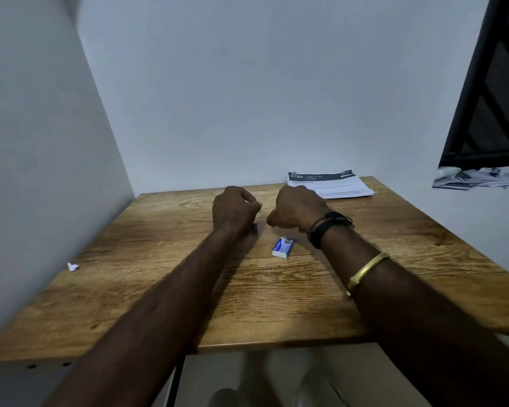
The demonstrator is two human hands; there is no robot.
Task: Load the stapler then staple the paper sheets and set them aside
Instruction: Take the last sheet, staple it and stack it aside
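My left hand (pixel 234 208) is closed over a small dark blue object, likely the stapler (pixel 255 227); only a corner of it shows below the palm. My right hand (pixel 297 208) hovers just to its right with fingers curled; what they hold, if anything, is hidden. A small blue and white staple box (pixel 283 247) lies on the wooden table (pixel 159 274) just in front of my right wrist. A stack of printed paper sheets (pixel 332 185) with a dark header rests at the table's far right edge, against the wall.
A small crumpled scrap of white paper (pixel 73 267) lies near the table's left edge. Walls close off the left and far sides. A dark frame (pixel 488 92) and a cluttered ledge (pixel 479 176) stand at the upper right.
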